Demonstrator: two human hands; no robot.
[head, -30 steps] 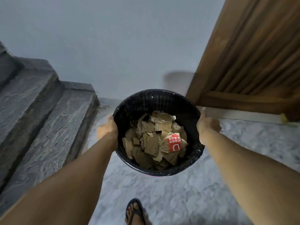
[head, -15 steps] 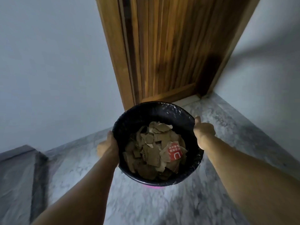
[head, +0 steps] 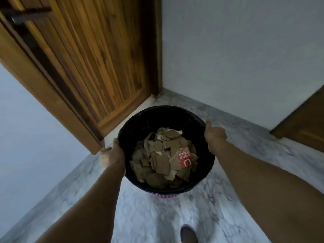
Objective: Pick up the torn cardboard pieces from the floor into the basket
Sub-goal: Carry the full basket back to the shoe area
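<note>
A round black basket [head: 149, 118] hangs in the air in front of me, held by its rim from both sides. My left hand [head: 113, 156] grips the left edge and my right hand [head: 214, 135] grips the right edge. Inside lie several torn brown cardboard pieces [head: 161, 162], one of them with a red printed patch [head: 185, 159]. A pink striped underside [head: 164, 196] shows below the basket's near edge. No cardboard shows on the visible floor.
A wooden slatted door [head: 91, 64] stands straight ahead at the left, with a grey wall [head: 236, 50] meeting it in a corner. Another wooden panel [head: 301, 123] sits at the right. The floor [head: 157, 216] is grey-white marble; my foot [head: 188, 234] shows at the bottom.
The view has swung right, away from the stone steps and toward the door and corner. Both hands keep the same hold on the basket, which has stayed level in front of me.
</note>
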